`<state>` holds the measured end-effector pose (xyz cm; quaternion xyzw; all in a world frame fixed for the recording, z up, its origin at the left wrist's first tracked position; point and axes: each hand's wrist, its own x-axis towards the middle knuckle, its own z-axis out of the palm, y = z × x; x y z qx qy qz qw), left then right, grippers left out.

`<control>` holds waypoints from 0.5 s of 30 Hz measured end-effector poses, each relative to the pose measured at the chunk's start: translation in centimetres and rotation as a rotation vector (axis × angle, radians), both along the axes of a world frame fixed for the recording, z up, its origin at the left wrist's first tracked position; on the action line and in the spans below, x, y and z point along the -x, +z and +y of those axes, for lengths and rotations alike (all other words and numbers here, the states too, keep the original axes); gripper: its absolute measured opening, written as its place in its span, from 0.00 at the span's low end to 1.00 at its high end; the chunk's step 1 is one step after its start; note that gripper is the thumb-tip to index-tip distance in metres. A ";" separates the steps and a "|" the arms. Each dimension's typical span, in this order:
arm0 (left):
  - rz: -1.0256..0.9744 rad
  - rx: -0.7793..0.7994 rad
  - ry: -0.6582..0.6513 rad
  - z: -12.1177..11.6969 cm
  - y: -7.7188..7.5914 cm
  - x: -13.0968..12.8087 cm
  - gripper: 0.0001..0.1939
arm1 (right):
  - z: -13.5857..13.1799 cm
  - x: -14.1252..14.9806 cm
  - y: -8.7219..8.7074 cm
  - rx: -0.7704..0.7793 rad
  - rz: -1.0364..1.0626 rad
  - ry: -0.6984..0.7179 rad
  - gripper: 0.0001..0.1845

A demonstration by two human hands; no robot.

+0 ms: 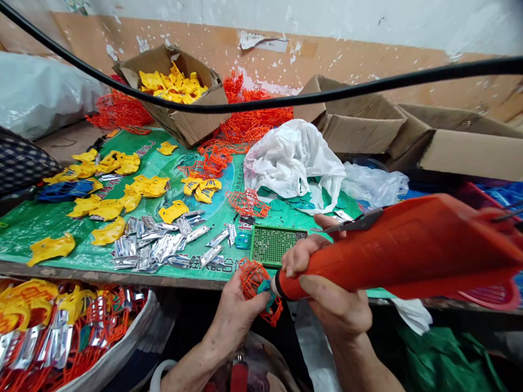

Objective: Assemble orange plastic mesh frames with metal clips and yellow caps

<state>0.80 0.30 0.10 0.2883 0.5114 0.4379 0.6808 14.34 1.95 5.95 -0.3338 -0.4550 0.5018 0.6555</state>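
One red power driver [398, 248], right hand's [343, 309] fingers wrapped round its body, nose at a teal piece [264, 287]; one orange lattice frame [253, 276], bearing that piece, pinched in left hand's [234, 310] fingers at the table's [14, 237] near edge; one green tray [252, 246], just beyond; silver metal pieces [164, 244], heaped leftward; yellow parts [107, 209], scattered near them

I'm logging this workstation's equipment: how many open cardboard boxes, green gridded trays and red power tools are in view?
Open cardboard boxes: 3
Green gridded tray: 1
Red power tool: 1
Total: 5
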 end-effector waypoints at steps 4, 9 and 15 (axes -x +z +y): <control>-0.057 0.009 -0.021 0.1 -0.4 0.2 0.24 | 0.9 -0.6 1.7 -0.030 0.086 0.022 0.26; -0.175 0.082 -0.093 0.5 0.0 0.7 0.31 | 3.9 -2.3 2.4 -0.134 0.033 -0.244 0.15; -0.256 0.111 -0.227 0.5 0.2 1.3 0.15 | 7.9 -3.9 -0.1 -0.146 -0.115 -0.479 0.07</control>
